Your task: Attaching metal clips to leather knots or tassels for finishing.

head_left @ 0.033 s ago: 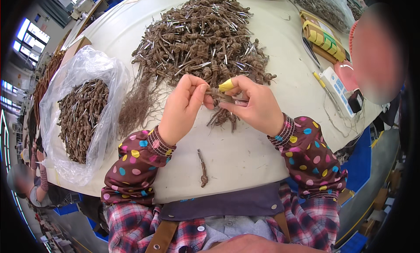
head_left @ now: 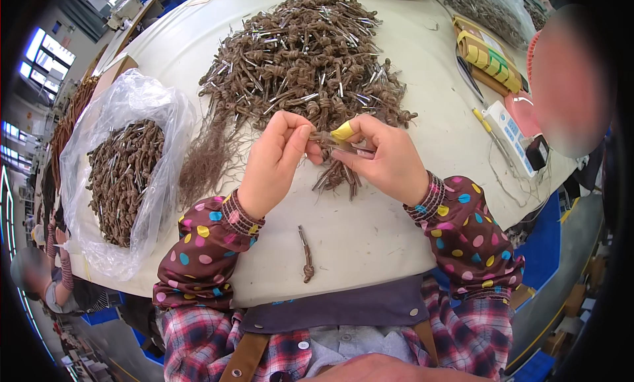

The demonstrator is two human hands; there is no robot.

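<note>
My left hand pinches a short brown knotted cord between thumb and fingers. Close beside it, my right hand has its fingers closed around a small metal tool, whose exact kind is partly hidden; yellow tape wraps the index finger. The tool's tip meets the cord. Below both hands lies a small bunch of knotted cords with metal tips. A single cord with a metal end rests nearer to me. Behind my hands rises a large pile of similar cords.
Left of the pile, loose brown threads lie beside a clear plastic bag of knotted cords. A white power strip with a black plug and cables lies on the right, near a taped yellow bundle. Another person sits at right.
Almost nothing differs. My fingers and the cord between them have shifted very slightly; both hands keep their grips.
</note>
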